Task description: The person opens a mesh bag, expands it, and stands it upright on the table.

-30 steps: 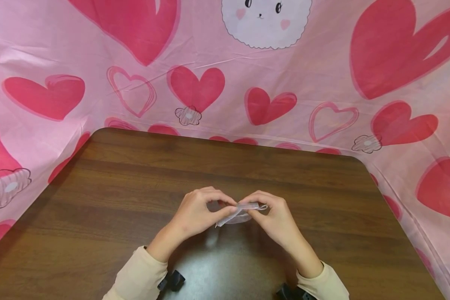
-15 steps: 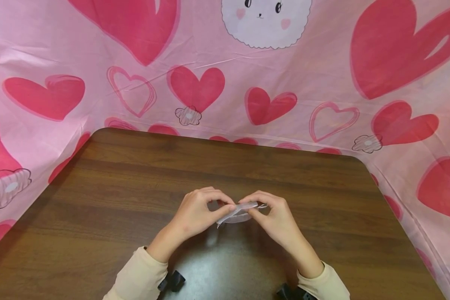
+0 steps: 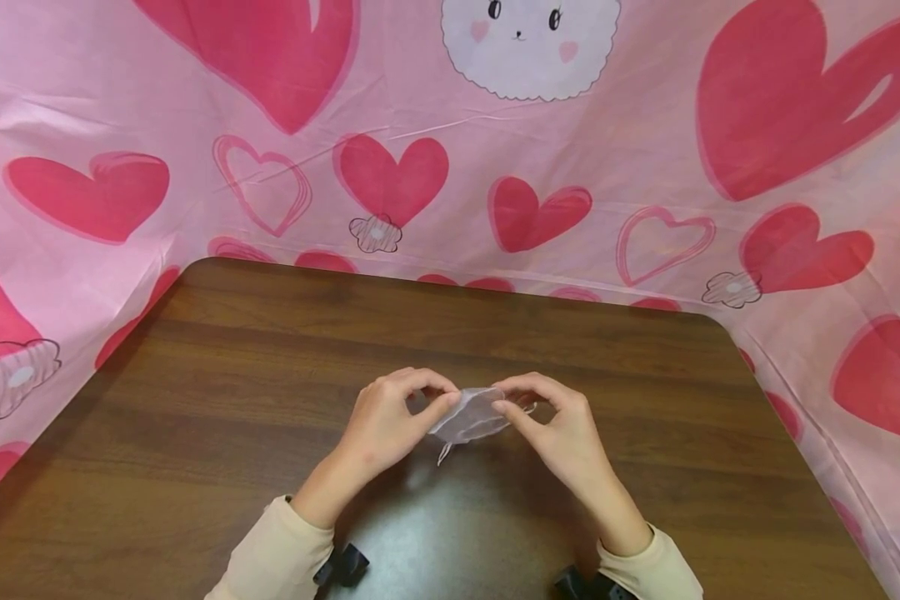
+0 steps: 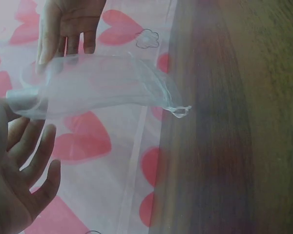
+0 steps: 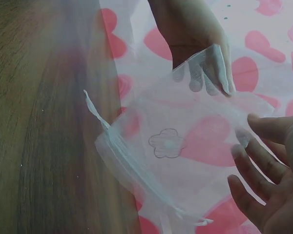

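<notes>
A sheer white drawstring pouch (image 3: 472,417) is stretched between both hands above the table. My left hand (image 3: 396,417) pinches its left edge between thumb and index finger; my right hand (image 3: 558,425) pinches the right side the same way. In the left wrist view the pouch (image 4: 102,83) spans from the left hand (image 4: 24,170) to the right hand (image 4: 73,24), its corded end pointing right. The right wrist view shows the flat, see-through pouch (image 5: 161,126), with cord loops at its gathered end, the right hand (image 5: 268,180) and the left hand (image 5: 200,39) holding it.
A dark brown wooden table (image 3: 270,350) lies under the hands. Pink cloth with red hearts (image 3: 540,212) stands behind and beside it. Black wrist devices (image 3: 342,567) sit below both beige sleeves (image 3: 277,550).
The hands have moved slightly apart and up the picture. The pouch, narrow and folded before, is now spread wider, with a cord loop hanging at its lower left.
</notes>
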Action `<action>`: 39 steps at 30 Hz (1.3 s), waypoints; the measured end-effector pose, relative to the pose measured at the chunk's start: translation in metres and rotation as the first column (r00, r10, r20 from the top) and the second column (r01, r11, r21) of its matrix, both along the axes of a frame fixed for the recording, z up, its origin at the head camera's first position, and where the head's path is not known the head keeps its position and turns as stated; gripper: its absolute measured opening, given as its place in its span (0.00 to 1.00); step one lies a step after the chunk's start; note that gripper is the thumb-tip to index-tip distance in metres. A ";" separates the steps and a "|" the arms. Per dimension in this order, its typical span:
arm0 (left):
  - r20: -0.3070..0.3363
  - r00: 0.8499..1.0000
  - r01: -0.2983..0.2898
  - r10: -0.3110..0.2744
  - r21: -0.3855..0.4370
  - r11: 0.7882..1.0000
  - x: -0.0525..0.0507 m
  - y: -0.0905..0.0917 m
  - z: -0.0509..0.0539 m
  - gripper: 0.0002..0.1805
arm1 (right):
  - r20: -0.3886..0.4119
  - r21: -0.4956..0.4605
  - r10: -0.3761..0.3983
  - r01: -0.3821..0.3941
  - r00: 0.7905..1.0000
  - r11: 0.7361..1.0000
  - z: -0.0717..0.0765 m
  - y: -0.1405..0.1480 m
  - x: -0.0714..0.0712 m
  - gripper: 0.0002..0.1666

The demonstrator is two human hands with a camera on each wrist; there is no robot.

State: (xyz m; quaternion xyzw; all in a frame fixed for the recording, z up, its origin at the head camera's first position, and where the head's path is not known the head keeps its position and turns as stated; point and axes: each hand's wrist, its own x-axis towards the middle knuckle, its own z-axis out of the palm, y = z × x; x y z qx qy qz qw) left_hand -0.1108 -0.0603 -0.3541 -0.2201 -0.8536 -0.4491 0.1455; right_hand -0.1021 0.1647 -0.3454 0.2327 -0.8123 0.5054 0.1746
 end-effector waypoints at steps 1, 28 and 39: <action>0.005 1.000 -0.010 0.010 0.008 1.000 0.000 0.000 0.000 0.03 | -0.009 -0.015 -0.006 0.005 1.000 1.000 0.001 0.000 0.000 0.13; 0.041 0.998 -0.051 0.047 0.104 0.993 0.004 0.005 0.006 0.04 | 0.040 -0.026 -0.029 0.030 0.999 0.999 -0.004 -0.007 0.003 0.10; 0.012 1.000 0.015 -0.016 0.060 0.998 0.007 0.011 0.001 0.04 | 0.099 0.006 -0.064 0.064 0.993 0.998 -0.006 -0.010 0.006 0.08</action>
